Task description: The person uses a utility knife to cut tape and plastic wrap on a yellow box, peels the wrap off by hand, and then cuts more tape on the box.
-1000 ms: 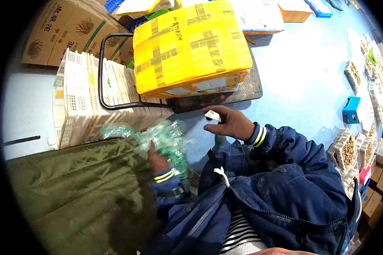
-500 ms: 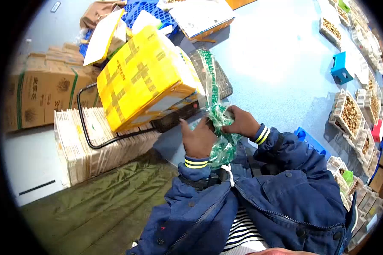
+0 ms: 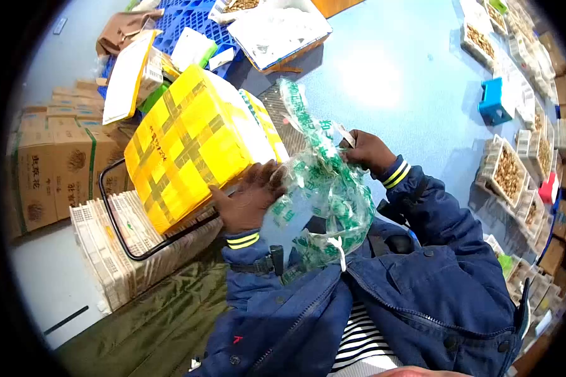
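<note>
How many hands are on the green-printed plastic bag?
2. Left hand holds the bag at its left, beside the yellow box; right hand pinches its upper right edge.

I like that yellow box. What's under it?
Beneath the box, a dark mesh cart shows at the far edge, with a black handle looping at the near side. The rest underneath is covered, and the left hand and bag hide one corner.

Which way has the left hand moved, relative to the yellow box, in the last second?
Yes. The left hand has risen from beside the olive cloth to the yellow box's near edge, holding the green-printed bag.
</note>
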Motion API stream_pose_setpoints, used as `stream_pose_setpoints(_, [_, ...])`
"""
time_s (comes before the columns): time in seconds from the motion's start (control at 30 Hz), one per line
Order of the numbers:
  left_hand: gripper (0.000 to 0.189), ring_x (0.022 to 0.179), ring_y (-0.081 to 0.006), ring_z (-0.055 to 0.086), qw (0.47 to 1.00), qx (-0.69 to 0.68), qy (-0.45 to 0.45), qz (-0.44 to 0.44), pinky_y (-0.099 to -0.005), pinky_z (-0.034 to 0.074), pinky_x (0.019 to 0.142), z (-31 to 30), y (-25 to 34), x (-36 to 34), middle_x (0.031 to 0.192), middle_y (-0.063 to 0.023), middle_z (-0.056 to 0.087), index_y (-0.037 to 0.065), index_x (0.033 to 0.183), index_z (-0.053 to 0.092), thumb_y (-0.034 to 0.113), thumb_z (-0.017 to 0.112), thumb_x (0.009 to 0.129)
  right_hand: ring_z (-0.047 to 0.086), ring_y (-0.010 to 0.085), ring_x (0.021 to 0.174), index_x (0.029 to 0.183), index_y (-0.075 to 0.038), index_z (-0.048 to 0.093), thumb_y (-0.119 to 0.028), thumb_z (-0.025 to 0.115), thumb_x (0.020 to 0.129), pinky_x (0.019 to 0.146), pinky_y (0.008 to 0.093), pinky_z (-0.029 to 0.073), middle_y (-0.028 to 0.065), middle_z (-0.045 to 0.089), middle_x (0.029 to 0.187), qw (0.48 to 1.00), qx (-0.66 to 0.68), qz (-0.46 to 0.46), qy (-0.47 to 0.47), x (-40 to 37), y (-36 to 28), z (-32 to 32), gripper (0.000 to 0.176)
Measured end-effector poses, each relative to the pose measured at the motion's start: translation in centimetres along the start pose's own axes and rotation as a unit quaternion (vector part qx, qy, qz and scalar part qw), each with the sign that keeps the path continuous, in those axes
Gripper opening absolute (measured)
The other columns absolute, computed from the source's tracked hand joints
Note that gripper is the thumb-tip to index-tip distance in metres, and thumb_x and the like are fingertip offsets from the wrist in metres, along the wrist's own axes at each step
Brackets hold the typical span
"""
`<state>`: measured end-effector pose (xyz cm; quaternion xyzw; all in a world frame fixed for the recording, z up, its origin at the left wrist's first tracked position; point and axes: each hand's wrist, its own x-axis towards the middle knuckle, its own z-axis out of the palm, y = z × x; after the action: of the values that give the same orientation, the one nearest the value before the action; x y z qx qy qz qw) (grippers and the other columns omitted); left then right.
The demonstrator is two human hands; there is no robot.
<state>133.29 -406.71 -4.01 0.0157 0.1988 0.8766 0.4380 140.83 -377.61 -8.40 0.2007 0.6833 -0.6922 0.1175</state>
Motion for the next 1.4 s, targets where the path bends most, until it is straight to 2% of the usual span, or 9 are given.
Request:
stream_pose_setpoints(0.27, [0.086, 0.132, -0.0356, 0.021, 0.969, 0.025, 0.077, 0.233, -0.0207, 0.043, 0.050, -0.1, 11.2, -0.4, 0.147, -0.0117, 0.013, 0.011, 0.140, 0.019, 0.062, 0.050, 0.077, 0.049, 0.0107, 0.061, 0.090, 0.000, 0.056, -0.025, 0.072, 0.073, 0.056, 0.0253, 0.042, 0.0018, 0.055, 0.074, 0.959, 0.146, -0.041, 0.240, 8.3, -3.3, -11.4, 0.035])
stream_pose_setpoints(0.37, [0.086, 0.130, -0.0344, 0.026, 0.975, 0.007, 0.087, 0.203, -0.0333, 0.051, 0.065, -1.3, 10.7, 2.9, 0.147, -0.0135, 0.007, 0.010, 0.139, 0.020, 0.055, 0.057, 0.076, 0.039, 0.0067, 0.054, 0.095, 0.000, 0.055, -0.026, 0.071, 0.072, 0.048, 0.0219, 0.032, -0.0013, 0.052, 0.068, 0.956, 0.127, 0.003, 0.265, 11.5, -4.2, -15.1, 0.038])
stream_pose_setpoints(0.43, [0.082, 0.120, -0.0369, 0.039, 0.974, -0.062, 0.140, 0.167, -0.0468, 0.029, 0.102, -3.6, 8.5, 6.4, 0.142, -0.0211, 0.021, 0.001, 0.136, 0.023, 0.058, 0.046, 0.081, 0.039, 0.0068, 0.052, 0.096, 0.000, 0.053, -0.025, 0.072, 0.070, 0.045, 0.0212, 0.031, -0.0015, 0.051, 0.067, 0.935, 0.193, -0.079, 0.287, 13.8, -4.6, -15.7, 0.041])
stream_pose_setpoints(0.6, [0.039, 0.106, -0.0268, 0.054, 0.984, 0.093, 0.113, -0.099, -0.0215, 0.051, 0.061, -1.5, 2.1, 15.5, 0.122, -0.0135, 0.048, -0.001, 0.122, 0.040, 0.025, 0.039, 0.093, 0.040, 0.0064, 0.051, 0.095, -0.001, 0.054, -0.025, 0.072, 0.070, 0.045, 0.0197, 0.031, -0.0001, 0.052, 0.068, 0.932, 0.147, -0.049, 0.328, 18.2, -8.1, -17.6, 0.039])
stream_pose_setpoints(0.97, [0.054, 0.115, -0.0233, 0.044, 0.972, 0.125, 0.201, 0.011, -0.0445, 0.043, 0.091, -3.8, 0.4, 33.1, 0.119, -0.0100, 0.048, 0.008, 0.125, 0.039, 0.047, 0.047, 0.088, 0.043, 0.0072, 0.048, 0.097, -0.002, 0.052, -0.027, 0.068, 0.074, 0.036, 0.0213, 0.033, 0.0018, 0.055, 0.067, 0.977, 0.032, -0.018, 0.209, 31.5, -16.3, -23.7, 0.038])
stream_pose_setpoints(1.2, [0.055, 0.109, -0.0222, 0.049, 0.939, 0.147, 0.289, 0.117, -0.0345, 0.041, 0.092, 0.2, 7.2, 39.4, 0.121, -0.0091, 0.049, 0.005, 0.130, 0.036, 0.031, 0.054, 0.085, 0.049, 0.0057, 0.053, 0.096, -0.005, 0.058, -0.027, 0.076, 0.070, 0.046, 0.0212, 0.039, -0.0006, 0.058, 0.068, 0.952, -0.136, 0.016, -0.275, 37.1, -18.3, -16.0, 0.039])
stream_pose_setpoints(1.27, [0.040, 0.101, -0.0238, 0.054, 0.908, 0.259, 0.299, 0.140, -0.0333, 0.046, 0.084, -11.1, 7.8, 39.1, 0.113, -0.0081, 0.054, 0.006, 0.122, 0.046, 0.015, 0.055, 0.084, 0.047, 0.0047, 0.050, 0.093, -0.005, 0.060, -0.025, 0.078, 0.069, 0.045, 0.0214, 0.038, -0.0014, 0.057, 0.065, 0.920, -0.218, 0.048, -0.322, 40.0, -20.3, -14.5, 0.036])
stream_pose_setpoints(1.37, [0.038, 0.105, -0.0258, 0.053, 0.946, -0.076, 0.280, 0.143, -0.0369, 0.049, 0.082, -4.3, 12.9, 41.3, 0.121, -0.0114, 0.049, 0.007, 0.126, 0.042, 0.018, 0.049, 0.089, 0.046, 0.0073, 0.052, 0.078, -0.006, 0.055, -0.011, 0.072, 0.072, 0.046, 0.0219, 0.037, -0.0009, 0.053, 0.064, 0.968, -0.122, 0.046, -0.216, 45.2, -25.4, -12.2, 0.019])
stream_pose_setpoints(1.4, [0.037, 0.103, -0.0254, 0.054, 0.901, 0.295, 0.279, 0.155, -0.0364, 0.050, 0.080, -6.9, 14.0, 41.3, 0.117, -0.0106, 0.051, 0.007, 0.124, 0.044, 0.019, 0.050, 0.089, 0.046, 0.0069, 0.053, 0.079, -0.006, 0.055, -0.011, 0.070, 0.073, 0.047, 0.0213, 0.037, -0.0014, 0.053, 0.065, 0.974, -0.085, 0.025, -0.209, 47.5, -25.8, -11.9, 0.017])
